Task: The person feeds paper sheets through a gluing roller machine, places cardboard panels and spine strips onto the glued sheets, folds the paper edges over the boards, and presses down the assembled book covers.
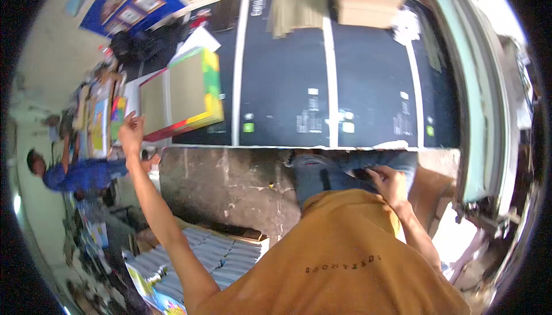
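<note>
Head view: a colourful box (181, 93) lies at the left end of the dark surface (282, 85), upper left in the frame, with the left hand (132, 130), fingers bent and nearly together, at its lower left corner, grip unclear. Lower right of centre, the right hand (391, 184) is partly curled near the jeans (313, 177); whether it holds anything cannot be told.

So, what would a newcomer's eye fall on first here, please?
Probably the mustard shirt across the lower middle, then the dark, white-striped work surface above it. Towards that surface's left, by the left hand, a box edged in green, yellow and red stands out.
</note>
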A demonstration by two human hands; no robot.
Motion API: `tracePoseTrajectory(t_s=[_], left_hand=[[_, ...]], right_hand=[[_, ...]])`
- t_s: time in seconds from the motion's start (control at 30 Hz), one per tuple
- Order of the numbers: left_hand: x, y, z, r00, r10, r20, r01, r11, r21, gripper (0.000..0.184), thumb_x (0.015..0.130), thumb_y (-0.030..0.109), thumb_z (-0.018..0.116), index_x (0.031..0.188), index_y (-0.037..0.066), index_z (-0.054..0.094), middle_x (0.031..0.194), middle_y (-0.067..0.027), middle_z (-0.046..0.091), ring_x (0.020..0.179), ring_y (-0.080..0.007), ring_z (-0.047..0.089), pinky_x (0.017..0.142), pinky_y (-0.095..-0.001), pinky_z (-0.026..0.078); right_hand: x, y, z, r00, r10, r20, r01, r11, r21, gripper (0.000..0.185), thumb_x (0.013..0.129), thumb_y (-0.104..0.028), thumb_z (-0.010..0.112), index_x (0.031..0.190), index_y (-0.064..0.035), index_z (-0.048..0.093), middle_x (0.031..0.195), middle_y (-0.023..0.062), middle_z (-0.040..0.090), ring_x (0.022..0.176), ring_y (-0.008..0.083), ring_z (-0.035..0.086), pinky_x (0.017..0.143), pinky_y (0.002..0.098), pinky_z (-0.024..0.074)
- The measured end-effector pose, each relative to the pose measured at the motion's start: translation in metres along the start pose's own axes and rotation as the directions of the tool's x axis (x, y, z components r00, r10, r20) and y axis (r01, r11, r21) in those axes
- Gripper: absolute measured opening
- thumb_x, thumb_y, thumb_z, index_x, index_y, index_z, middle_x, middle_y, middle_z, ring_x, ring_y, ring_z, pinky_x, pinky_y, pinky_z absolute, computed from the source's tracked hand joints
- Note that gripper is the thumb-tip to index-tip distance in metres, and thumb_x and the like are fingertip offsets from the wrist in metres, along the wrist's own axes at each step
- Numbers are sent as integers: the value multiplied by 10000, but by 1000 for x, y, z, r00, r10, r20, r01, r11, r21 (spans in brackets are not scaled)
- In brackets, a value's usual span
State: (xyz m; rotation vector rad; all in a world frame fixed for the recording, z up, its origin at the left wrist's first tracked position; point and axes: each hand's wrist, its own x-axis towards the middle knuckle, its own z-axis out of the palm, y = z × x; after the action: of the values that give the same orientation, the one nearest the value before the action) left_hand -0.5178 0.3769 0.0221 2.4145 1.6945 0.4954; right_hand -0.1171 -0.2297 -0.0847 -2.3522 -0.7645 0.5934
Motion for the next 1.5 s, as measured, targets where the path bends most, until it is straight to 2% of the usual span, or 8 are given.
tracePoseTrajectory(t_s=[0.2, 0.3, 0.5, 0.63, 0.93, 1.13, 1.17, 1.5], left_hand=[[-63, 182, 95, 880, 453, 142, -308, 771, -557, 392, 1035, 140, 593, 1374, -55, 576, 1356, -192, 633, 1222, -250, 621, 1048, -332, 474], [-101, 256, 143, 800, 557, 224, -222, 620, -752, 370, 1048, 90, 559, 1374, -84, 557, 1294, -201, 662, 1184, -239, 640, 1046, -328, 479], [-132, 377, 164, 624, 714, 318, -202, 540, -817, 383, 1041, 83, 571, 1396, -59, 545, 1273, -190, 675, 1178, -201, 635, 1051, -301, 467], [-133, 389, 153, 616, 732, 290, -266, 541, -798, 387, 1043, 89, 563, 1395, -70, 536, 1278, -198, 669, 1184, -215, 631, 1051, -321, 471], [-119, 305, 169, 662, 640, 390, -163, 631, -759, 399, 1057, 94, 521, 1417, -77, 502, 1320, -229, 638, 1211, -264, 622, 1077, -361, 462], [-107, 281, 157, 730, 547, 409, -94, 674, -733, 400, 1056, 108, 524, 1419, -60, 513, 1317, -199, 648, 1198, -245, 625, 1082, -353, 451], [-103, 281, 156, 735, 547, 401, -97, 669, -737, 400, 1056, 110, 525, 1418, -62, 513, 1314, -199, 649, 1194, -244, 625, 1082, -353, 450], [-114, 345, 143, 707, 621, 338, -175, 617, -767, 385, 1037, 70, 567, 1388, -86, 532, 1252, -176, 676, 1148, -208, 638, 1039, -320, 472]], right_hand=[[-202, 277, -15, 779, 357, -516, -337, 932, 136, 388, 825, -199, 836, 1097, -22, 622, 954, 145, 662, 831, 278, 648, 815, 431, 489], [-231, 327, -43, 614, 55, -787, -413, 873, -261, 512, 846, -136, 776, 1288, 3, 557, 1160, 206, 641, 1057, 384, 615, 925, 489, 474], [-254, 385, -81, 478, 360, -802, -775, 602, -192, 1049, 762, -620, 791, 1446, 77, 408, 1425, 323, 481, 1340, 458, 456, 1129, 501, 373], [-252, 389, -75, 464, 725, -508, -820, 569, 63, 987, 774, -580, 798, 1418, 74, 434, 1307, 318, 562, 1269, 459, 518, 1101, 486, 404], [-254, 343, -85, 550, 416, -724, -554, 831, 57, 166, 899, -168, 691, 1003, -39, 692, 876, 204, 716, 824, 395, 706, 779, 478, 543], [-315, 384, -253, 259, 120, -958, -805, 575, -146, 141, 973, -204, 526, 984, -105, 625, 804, 261, 673, 731, 436, 699, 625, 566, 530], [-307, 376, -305, 117, 182, -976, -972, 224, -75, 137, 979, -198, 507, 1059, -123, 589, 819, 232, 702, 717, 428, 704, 596, 568, 539], [-32, 279, -561, 684, -377, -625, -548, 301, -781, 660, 879, 5, 531, 1508, -180, 456, 905, 177, 726, 691, 316, 720, 596, 412, 588]])
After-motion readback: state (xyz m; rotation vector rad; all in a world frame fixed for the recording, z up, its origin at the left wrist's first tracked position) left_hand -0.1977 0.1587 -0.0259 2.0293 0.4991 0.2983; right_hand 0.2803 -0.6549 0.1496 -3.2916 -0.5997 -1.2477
